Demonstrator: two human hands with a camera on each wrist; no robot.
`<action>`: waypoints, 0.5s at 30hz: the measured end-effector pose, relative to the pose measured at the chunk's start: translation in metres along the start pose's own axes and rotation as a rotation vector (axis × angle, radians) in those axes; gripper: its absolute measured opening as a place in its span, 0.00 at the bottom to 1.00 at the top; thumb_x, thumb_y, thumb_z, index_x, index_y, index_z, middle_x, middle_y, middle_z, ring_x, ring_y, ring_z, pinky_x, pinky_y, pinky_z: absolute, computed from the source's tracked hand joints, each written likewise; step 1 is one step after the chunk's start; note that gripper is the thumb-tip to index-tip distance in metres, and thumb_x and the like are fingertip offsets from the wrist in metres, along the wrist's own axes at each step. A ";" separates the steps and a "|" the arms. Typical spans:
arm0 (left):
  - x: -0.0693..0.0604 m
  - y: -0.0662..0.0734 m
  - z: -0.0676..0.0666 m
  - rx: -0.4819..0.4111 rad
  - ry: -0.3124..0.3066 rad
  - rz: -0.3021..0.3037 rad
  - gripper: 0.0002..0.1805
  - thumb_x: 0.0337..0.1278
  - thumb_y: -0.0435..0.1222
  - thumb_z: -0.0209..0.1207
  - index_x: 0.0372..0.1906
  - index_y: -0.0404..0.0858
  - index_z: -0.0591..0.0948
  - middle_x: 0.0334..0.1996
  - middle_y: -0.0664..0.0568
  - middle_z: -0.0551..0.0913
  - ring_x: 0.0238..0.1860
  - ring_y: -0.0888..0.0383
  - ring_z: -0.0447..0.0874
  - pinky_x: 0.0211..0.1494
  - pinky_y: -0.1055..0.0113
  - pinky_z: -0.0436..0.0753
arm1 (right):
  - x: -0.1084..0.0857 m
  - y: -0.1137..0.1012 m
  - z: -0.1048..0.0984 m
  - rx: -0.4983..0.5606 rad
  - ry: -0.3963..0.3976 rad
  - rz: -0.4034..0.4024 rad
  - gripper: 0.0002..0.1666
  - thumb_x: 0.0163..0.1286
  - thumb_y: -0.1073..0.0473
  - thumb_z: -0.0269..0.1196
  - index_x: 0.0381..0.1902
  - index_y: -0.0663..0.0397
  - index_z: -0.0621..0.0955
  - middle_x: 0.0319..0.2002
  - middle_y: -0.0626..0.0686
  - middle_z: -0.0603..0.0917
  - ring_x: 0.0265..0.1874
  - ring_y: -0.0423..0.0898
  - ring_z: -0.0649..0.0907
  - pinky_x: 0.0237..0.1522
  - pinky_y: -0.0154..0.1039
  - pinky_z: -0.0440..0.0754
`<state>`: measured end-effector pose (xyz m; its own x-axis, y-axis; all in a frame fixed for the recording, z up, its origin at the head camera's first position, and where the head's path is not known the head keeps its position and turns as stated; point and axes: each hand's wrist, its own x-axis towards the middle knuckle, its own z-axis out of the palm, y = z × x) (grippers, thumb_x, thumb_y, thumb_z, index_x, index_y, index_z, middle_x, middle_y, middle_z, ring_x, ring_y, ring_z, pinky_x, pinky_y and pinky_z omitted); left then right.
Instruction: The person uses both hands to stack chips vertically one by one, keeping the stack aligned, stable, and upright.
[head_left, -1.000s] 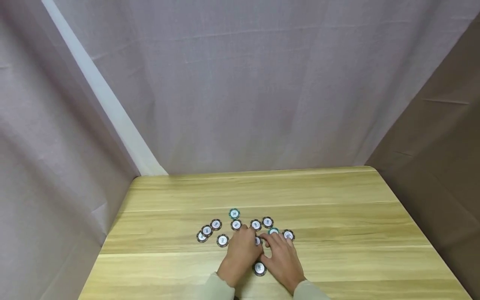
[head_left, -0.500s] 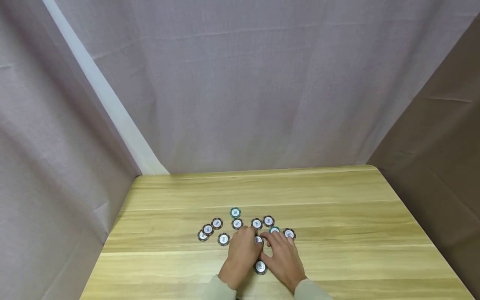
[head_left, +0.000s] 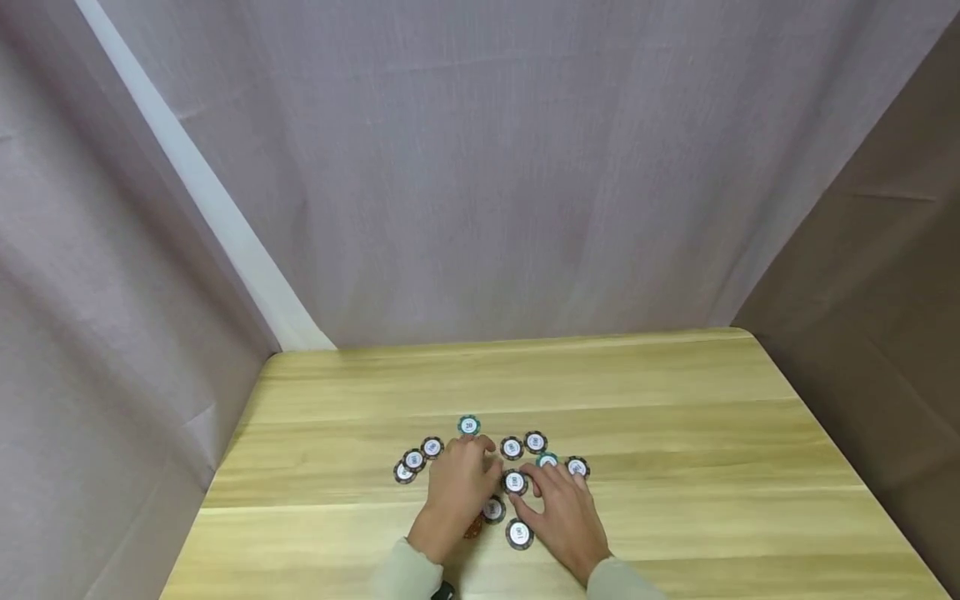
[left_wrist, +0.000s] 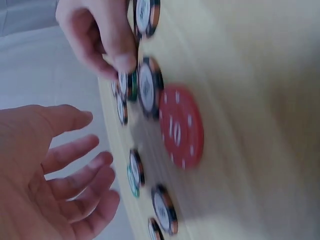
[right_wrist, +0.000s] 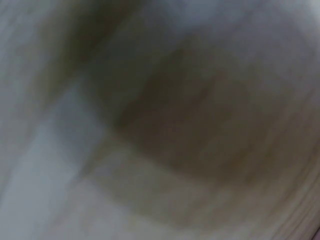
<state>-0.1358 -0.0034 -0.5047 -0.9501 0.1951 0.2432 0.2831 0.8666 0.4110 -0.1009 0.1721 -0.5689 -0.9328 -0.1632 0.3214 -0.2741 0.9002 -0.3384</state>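
Note:
Near the front of the table, my left hand (head_left: 459, 483) hovers with fingers loosely bent and nothing in them; the left wrist view shows this open palm (left_wrist: 55, 170). Just right of it, my right hand (head_left: 566, 517) pinches a small pile of poker chips (head_left: 514, 482) between thumb and forefinger, a black chip marked 100 on top and green at its edge below. A red poker chip (left_wrist: 180, 126) marked 10 lies beside a black chip (left_wrist: 150, 87). Nearer me is another black chip (head_left: 519, 534). The right wrist view is too dark and blurred to read.
A green 20 chip (head_left: 468, 425) lies beyond my left hand. Overlapping black chips (head_left: 414, 460) lie to the left. More black chips (head_left: 536, 442) and a green chip (head_left: 547, 460) lie near my right fingers. Grey curtains (head_left: 480, 208) hang behind the wooden table (head_left: 675, 392).
My left hand has moved left, away from the right hand, uncovering a black chip and the red chip. It now covers other black chips. My right hand stays nearly still at the pile.

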 end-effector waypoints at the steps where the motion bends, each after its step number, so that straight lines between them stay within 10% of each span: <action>1: 0.000 -0.004 -0.001 0.033 0.031 0.005 0.10 0.53 0.41 0.68 0.38 0.41 0.87 0.34 0.49 0.85 0.32 0.52 0.82 0.26 0.61 0.79 | -0.001 -0.001 0.001 0.003 -0.006 0.002 0.22 0.62 0.35 0.65 0.50 0.35 0.82 0.26 0.32 0.66 0.29 0.35 0.66 0.36 0.35 0.62; 8: -0.004 -0.030 0.006 0.197 0.127 -0.031 0.18 0.49 0.44 0.70 0.40 0.35 0.85 0.36 0.42 0.81 0.36 0.46 0.78 0.37 0.52 0.80 | -0.006 -0.004 0.008 0.010 -0.005 -0.005 0.22 0.61 0.35 0.65 0.50 0.32 0.82 0.25 0.31 0.65 0.29 0.34 0.65 0.36 0.34 0.62; 15: -0.004 -0.039 0.013 0.184 0.125 -0.038 0.19 0.48 0.43 0.72 0.42 0.34 0.85 0.35 0.40 0.80 0.34 0.43 0.78 0.38 0.53 0.80 | -0.003 -0.003 0.005 0.025 -0.010 -0.021 0.22 0.62 0.35 0.64 0.51 0.34 0.82 0.25 0.32 0.65 0.30 0.35 0.65 0.37 0.35 0.62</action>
<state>-0.1446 -0.0320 -0.5326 -0.9329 0.1118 0.3423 0.2078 0.9435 0.2580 -0.0987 0.1677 -0.5731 -0.9289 -0.1861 0.3202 -0.2993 0.8864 -0.3532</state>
